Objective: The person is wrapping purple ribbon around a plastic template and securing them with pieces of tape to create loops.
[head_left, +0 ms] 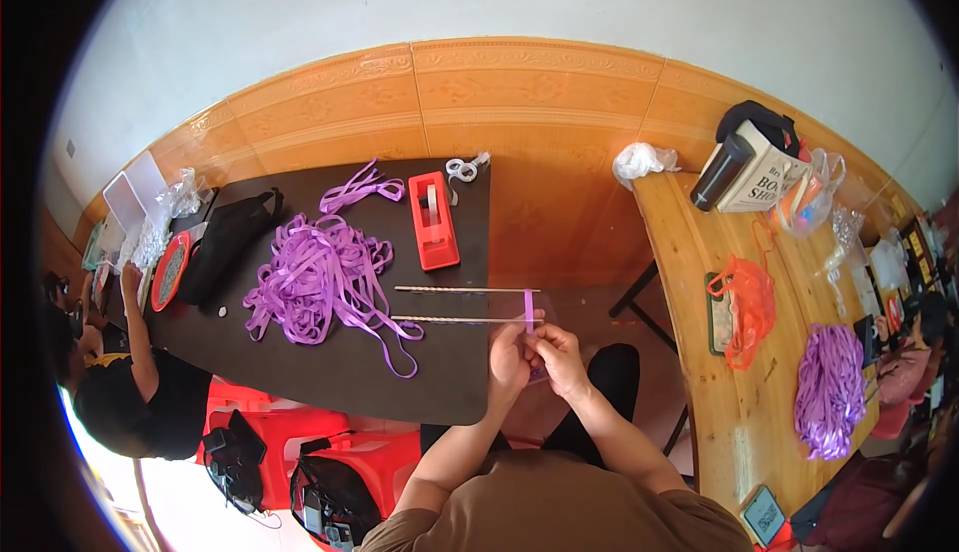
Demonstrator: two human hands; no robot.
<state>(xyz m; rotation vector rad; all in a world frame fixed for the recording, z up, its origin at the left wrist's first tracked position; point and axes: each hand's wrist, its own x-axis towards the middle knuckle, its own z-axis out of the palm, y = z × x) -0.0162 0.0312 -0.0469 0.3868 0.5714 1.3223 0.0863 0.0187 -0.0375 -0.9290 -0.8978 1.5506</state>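
Two thin, pale sticks like chopsticks, a far stick and a near stick, lie apart on the dark table and jut past its right edge. A purple ribbon strip spans their free ends and runs down into my fingers. My left hand is closed on the ribbon close to the near stick. Beside it, my right hand pinches the ribbon too, fingertips nearly meeting the left ones. The ribbon's lower end is mostly hidden by my fingers. Left of the sticks lies a tangled heap of purple ribbon.
On the dark table are a red tape dispenser, white-handled scissors and a black bag. To the right, a wooden table bears a purple ribbon bundle and an orange plastic bag. Other people sit at both sides.
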